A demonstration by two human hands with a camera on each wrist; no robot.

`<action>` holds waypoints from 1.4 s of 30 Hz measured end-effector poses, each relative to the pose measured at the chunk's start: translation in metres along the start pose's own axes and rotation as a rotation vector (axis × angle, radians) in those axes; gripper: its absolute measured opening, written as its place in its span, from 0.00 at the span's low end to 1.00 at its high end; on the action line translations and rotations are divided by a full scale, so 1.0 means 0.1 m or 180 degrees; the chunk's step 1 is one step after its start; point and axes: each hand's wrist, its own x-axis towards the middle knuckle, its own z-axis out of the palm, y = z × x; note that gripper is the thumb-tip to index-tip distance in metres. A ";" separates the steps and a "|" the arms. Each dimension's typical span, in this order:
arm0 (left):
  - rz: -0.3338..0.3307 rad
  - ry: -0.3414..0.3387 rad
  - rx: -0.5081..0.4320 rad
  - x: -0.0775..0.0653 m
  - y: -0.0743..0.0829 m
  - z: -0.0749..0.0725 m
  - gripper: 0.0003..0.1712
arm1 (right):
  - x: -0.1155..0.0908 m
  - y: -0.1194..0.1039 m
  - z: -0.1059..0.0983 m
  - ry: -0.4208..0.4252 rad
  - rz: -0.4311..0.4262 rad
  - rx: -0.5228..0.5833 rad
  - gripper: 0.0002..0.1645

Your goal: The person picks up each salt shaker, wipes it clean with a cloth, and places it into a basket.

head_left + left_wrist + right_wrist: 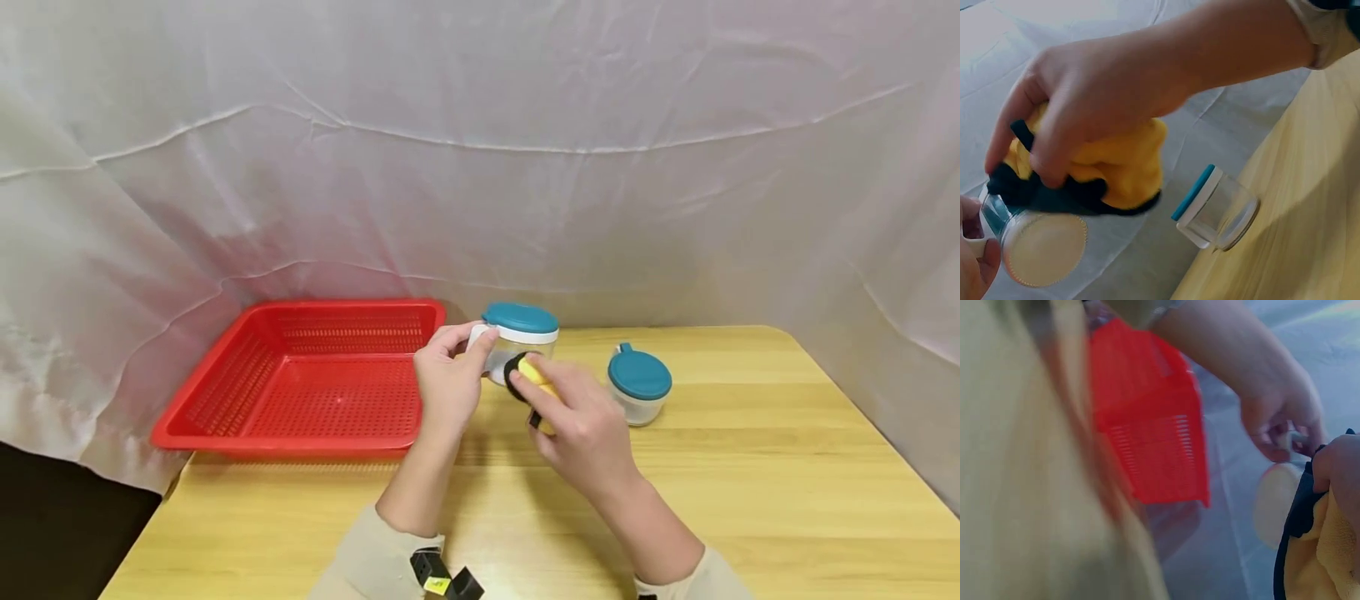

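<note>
My left hand (447, 379) grips the white handle of a clear jar (521, 319) with a teal lid and white rim, held up off the table. In my right hand (588, 429) is a yellow cloth with dark edging (1132, 165), bunched under the fingers and against or very near the jar's side. The left wrist view shows the jar's round base (1046, 250) turned toward the camera, partly behind the cloth. A second teal-lidded jar (639, 377) stands upright on the table, right of my right hand.
A red perforated plastic basket (337, 446) sits on the left of the wooden table (765, 467), close to my left hand. Pale fabric (480, 208) hangs behind the table and along its sides.
</note>
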 end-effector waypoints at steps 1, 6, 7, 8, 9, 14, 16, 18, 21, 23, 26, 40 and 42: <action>0.0016 0.0001 0.0029 0.00 0.00 0.02 0.12 | 0.03 0.02 -0.02 0.0044 0.0059 -0.0018 0.29; -0.0001 0.0138 -0.0057 -0.01 0.00 0.05 0.13 | 0.14 0.04 -0.03 0.0151 0.0234 -0.0019 0.29; 0.0006 0.0191 -0.0081 -0.01 -0.01 0.04 0.13 | 0.15 0.02 -0.01 0.0150 0.0229 -0.0021 0.29; 0.0030 0.0251 -0.0105 -0.01 -0.01 0.04 0.14 | 0.16 0.01 0.01 0.0137 0.0210 -0.0023 0.29; 0.0074 0.0315 -0.0118 0.00 -0.01 0.04 0.14 | 0.16 -0.01 0.04 0.0108 0.0183 -0.0031 0.28; 0.0277 0.0622 -0.0250 0.03 -0.02 0.02 0.13 | 0.12 -0.10 0.15 -0.0194 0.0002 -0.0168 0.27; 0.0281 0.0652 -0.0316 0.04 -0.01 0.02 0.13 | 0.10 -0.12 0.15 -0.0281 0.0004 -0.0183 0.27; 0.0259 0.0619 -0.0360 0.02 0.00 0.02 0.14 | 0.08 -0.11 0.13 -0.0280 0.0051 -0.0145 0.28; 0.0200 0.0484 -0.0442 -0.03 0.01 0.02 0.15 | 0.08 -0.09 0.08 -0.0127 0.0115 -0.0055 0.29; 0.0162 0.0402 -0.0483 -0.05 0.04 0.04 0.15 | 0.11 -0.07 0.04 0.0010 0.0130 -0.0028 0.29; 0.0128 0.0310 -0.0498 -0.05 0.09 0.08 0.14 | 0.19 -0.03 -0.01 0.0177 0.0124 -0.0052 0.27; 0.0580 0.0372 -0.0055 -0.07 0.12 0.10 0.14 | 0.20 -0.12 0.04 0.0264 -0.0089 -0.0257 0.24; 0.0596 0.0437 -0.0037 -0.06 0.12 0.06 0.14 | 0.14 -0.15 0.08 0.0121 -0.0123 -0.0273 0.24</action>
